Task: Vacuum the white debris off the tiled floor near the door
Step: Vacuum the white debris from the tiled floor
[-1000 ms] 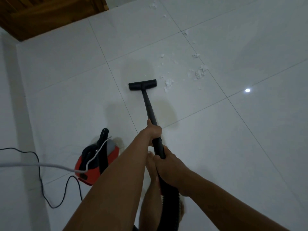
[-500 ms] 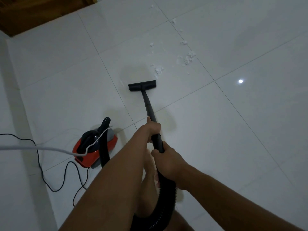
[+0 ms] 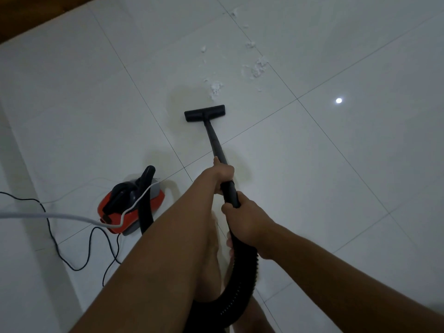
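A black vacuum wand (image 3: 215, 141) runs from my hands to its flat floor nozzle (image 3: 204, 113), which rests on the white tiles. White debris (image 3: 215, 88) lies just beyond the nozzle's right end, with a larger clump (image 3: 258, 68) and scattered bits farther right and back. My left hand (image 3: 222, 174) grips the wand higher up. My right hand (image 3: 243, 218) grips the wand's lower end where the ribbed black hose (image 3: 240, 280) begins. The hose loops down under my arms.
The red and black vacuum body (image 3: 131, 203) sits on the floor at the left, with a white cable (image 3: 60, 216) and a thin black cord (image 3: 55, 243) trailing left. A brown wooden door edge (image 3: 36, 15) is at the top left. A light reflection (image 3: 338, 100) shines on the right tiles.
The nozzle has been drawn back toward me from beside the debris, now sitting just short of the nearest clump. The view has shifted so the door edge lies farther out of frame.
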{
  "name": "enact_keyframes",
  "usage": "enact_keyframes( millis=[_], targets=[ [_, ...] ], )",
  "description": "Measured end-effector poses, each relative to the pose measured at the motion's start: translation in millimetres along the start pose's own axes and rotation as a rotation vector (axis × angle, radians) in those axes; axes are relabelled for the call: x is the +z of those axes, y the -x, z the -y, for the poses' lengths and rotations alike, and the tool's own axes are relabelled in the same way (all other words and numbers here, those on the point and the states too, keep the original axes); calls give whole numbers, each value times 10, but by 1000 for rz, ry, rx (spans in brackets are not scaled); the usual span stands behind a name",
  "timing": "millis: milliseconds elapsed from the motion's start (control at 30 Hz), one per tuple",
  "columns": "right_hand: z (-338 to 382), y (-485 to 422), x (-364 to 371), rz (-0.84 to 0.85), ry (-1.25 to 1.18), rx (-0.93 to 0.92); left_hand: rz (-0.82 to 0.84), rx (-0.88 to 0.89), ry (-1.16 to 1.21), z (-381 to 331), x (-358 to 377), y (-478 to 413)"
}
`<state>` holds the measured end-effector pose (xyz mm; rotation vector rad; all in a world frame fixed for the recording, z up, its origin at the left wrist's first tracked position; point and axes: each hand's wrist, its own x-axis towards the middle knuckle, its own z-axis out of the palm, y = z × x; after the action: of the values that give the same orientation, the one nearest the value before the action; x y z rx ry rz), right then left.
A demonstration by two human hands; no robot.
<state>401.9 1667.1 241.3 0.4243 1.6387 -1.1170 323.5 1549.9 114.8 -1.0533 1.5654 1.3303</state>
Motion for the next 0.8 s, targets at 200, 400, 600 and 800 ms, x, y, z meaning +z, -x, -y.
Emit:
enact_keyframes(
  millis=[200,400,600,800],
  targets=[
    [-49,-230,-29,-18,38,-15,-13,14,-29,-45,4,-188],
    [-66,-510,-18,-59,66,-40,-24,30,-3,-95,-15,-466],
    [26,-780,-112,-59,50,-49,-38,58,33,-269,-71,-689],
    [213,-1010,-183,-64,47,-37,-50,65,47,-491,-166,-875]
  ],
)
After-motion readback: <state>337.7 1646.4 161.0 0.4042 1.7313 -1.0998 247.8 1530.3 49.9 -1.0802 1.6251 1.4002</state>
